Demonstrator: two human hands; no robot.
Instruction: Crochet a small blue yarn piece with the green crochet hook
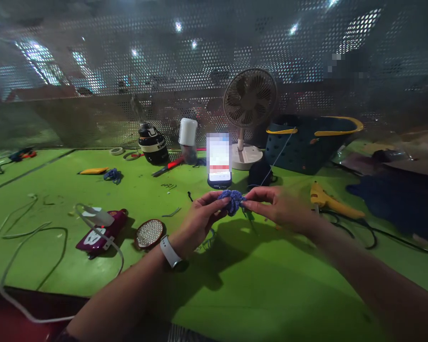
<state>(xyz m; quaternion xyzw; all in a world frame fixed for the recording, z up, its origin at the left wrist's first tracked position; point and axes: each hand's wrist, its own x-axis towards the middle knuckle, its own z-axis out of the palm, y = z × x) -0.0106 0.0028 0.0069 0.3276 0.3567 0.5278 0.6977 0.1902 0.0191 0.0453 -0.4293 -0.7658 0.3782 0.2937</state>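
A small purple-blue crocheted piece (pixel 231 201) is held up above the green table, between my two hands. Thumb and fingers of my left hand (pixel 207 209) pinch its left side. My right hand (pixel 276 204), slightly blurred, is closed at the piece's right edge; whether it also grips a hook there is too small to tell. Just under the right fingertips shows a small green item (pixel 248 214), its kind unclear. A strand of yarn (pixel 280 153) runs from the dark basket (pixel 296 149) down toward the right hand.
Behind the hands stand a lit phone (pixel 219 164), a fan (pixel 248 156), a white-capped bottle (pixel 188 135) and a black bottle (pixel 153 148). To the right lies a yellow glue gun (pixel 333 202) with its cord. At left are a corded purple power strip (pixel 103 232) and a round studded disc (pixel 150 233).
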